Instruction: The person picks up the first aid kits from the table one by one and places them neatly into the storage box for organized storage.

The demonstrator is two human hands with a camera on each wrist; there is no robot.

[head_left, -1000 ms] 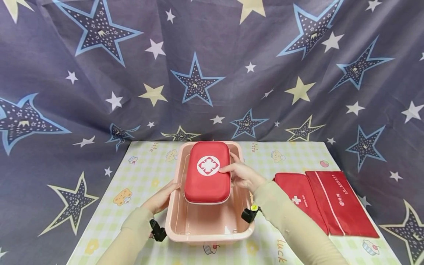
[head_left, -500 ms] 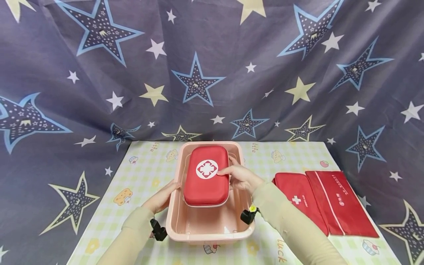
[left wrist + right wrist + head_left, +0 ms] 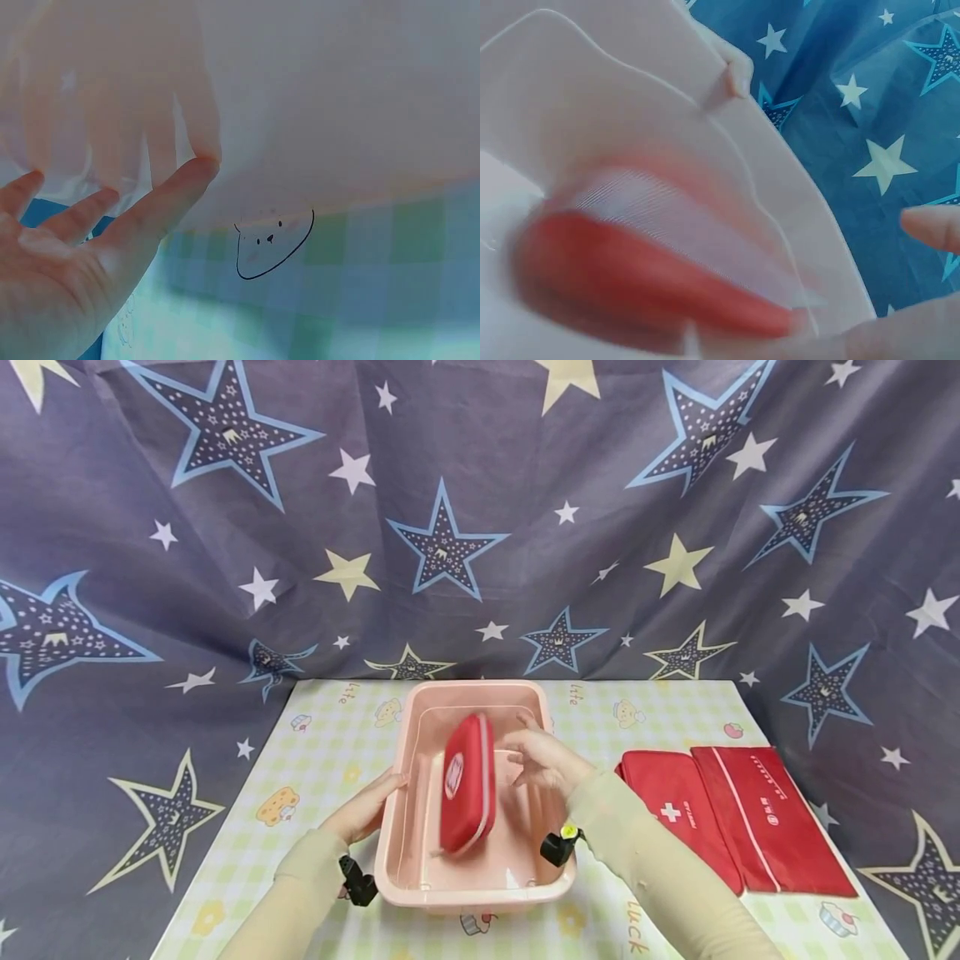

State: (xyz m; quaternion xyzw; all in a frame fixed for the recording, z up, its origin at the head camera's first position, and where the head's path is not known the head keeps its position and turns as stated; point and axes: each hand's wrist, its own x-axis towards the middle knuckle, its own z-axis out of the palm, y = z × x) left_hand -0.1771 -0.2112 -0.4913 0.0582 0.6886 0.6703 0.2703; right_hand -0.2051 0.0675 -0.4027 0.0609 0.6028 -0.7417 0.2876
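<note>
A red hard-shell first-aid case point(image 3: 463, 793) stands tilted on its edge inside a pink plastic bin point(image 3: 476, 898). It looks blurred in the right wrist view, where its pale zipper band shows. My right hand point(image 3: 551, 760) is over the bin's right side, fingers spread and parted from the case. At the left rim, my left hand point(image 3: 365, 806) holds the bin, with a digit over the edge. From the left wrist view, other fingers point(image 3: 184, 184) press against the bin's outer wall.
Two flat red pouches lie at the right of the table: a first-aid pouch point(image 3: 667, 793) with a white cross, and a larger one point(image 3: 780, 827) overlapping it. A checked cloth point(image 3: 337, 727) covers the table. A star-patterned curtain point(image 3: 480, 635) hangs behind.
The first-aid case, earlier flat in my right hand above the bin, has dropped lower and turned onto its edge. My right hand has let go of it. My left hand stays at the rim.
</note>
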